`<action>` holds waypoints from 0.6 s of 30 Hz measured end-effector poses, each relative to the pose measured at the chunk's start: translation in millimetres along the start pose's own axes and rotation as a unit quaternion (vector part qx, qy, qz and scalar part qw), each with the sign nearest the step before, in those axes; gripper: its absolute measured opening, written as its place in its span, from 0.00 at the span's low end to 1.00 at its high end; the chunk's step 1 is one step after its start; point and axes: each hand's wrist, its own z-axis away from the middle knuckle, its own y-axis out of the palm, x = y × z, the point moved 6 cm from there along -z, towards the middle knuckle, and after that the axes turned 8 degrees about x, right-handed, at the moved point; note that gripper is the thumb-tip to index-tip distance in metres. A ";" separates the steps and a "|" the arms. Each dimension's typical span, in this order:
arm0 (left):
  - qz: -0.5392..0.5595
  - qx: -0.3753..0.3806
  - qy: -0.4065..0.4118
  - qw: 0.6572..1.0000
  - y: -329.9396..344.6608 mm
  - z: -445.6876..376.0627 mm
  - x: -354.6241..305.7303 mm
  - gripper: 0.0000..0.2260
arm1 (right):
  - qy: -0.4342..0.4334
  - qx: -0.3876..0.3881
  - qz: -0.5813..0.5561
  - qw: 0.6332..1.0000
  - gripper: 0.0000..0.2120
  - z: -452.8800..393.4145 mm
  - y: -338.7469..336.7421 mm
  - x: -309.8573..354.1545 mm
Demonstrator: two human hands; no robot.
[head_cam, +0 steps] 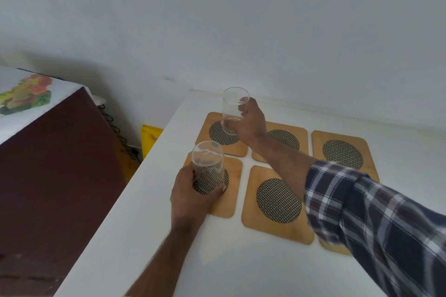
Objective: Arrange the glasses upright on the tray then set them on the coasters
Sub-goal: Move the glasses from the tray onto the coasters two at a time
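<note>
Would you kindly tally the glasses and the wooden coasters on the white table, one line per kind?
Glasses: 2, one in the left hand, one in the right hand
Wooden coasters: 6, the near-right one mostly hidden by the sleeve
Total: 8
</note>
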 end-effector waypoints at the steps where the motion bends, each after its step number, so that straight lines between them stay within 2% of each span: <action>1: -0.002 0.002 0.000 1.000 0.3 0.1 0.2 0.29 | 0.005 0.000 0.005 1.000 0.37 -3.5 1.2 -1.4; 6: -0.001 0.003 -0.003 1.000 1.6 0.2 1.6 0.30 | 0.037 0.024 0.016 0.999 0.37 -10.6 9.6 -17.2; 18: 0.002 0.009 -0.002 1.000 2.8 -0.9 2.7 0.32 | 0.053 0.017 0.004 0.998 0.38 -21.7 14.8 -32.3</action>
